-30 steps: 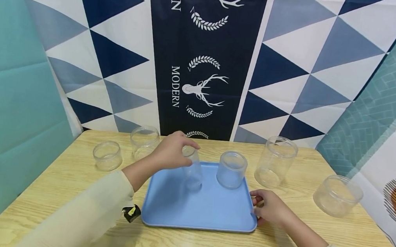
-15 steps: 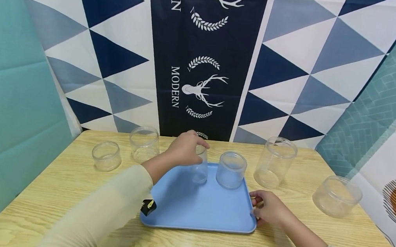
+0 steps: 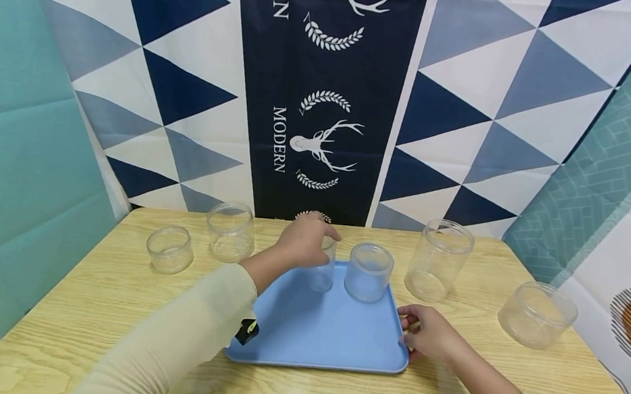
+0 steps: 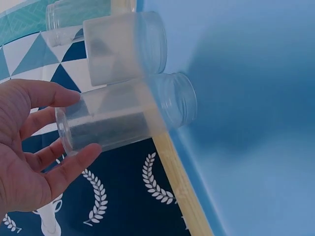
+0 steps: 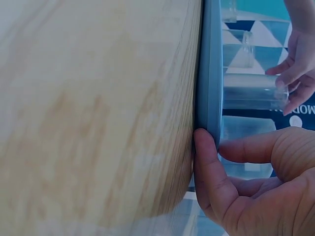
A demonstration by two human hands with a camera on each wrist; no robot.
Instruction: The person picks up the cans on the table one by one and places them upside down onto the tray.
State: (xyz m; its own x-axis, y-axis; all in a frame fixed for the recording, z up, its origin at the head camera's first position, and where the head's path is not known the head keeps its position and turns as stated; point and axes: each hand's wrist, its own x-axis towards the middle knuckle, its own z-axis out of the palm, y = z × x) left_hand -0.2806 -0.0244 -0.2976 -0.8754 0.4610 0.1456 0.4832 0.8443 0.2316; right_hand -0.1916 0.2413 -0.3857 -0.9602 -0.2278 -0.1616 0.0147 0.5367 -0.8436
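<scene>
My left hand grips a tall, narrow clear jar by its upper end, thumb and fingers spread around it. The jar's ringed neck points down at the back of the blue tray; whether it touches the tray I cannot tell. Just right of it on the tray stands a shorter, wider clear jar. At the tray's right side my right hand pinches the rim, with the thumb on one face and a finger on the other, as the right wrist view shows.
Left of the tray stand a low clear jar and a taller one. On the right are a tall wide jar and a low wide one. A patterned cloth hangs behind the wooden table.
My left hand has carried the narrow jar to the right and back, closer to the wider jar on the tray. The right hand stays on the rim.
</scene>
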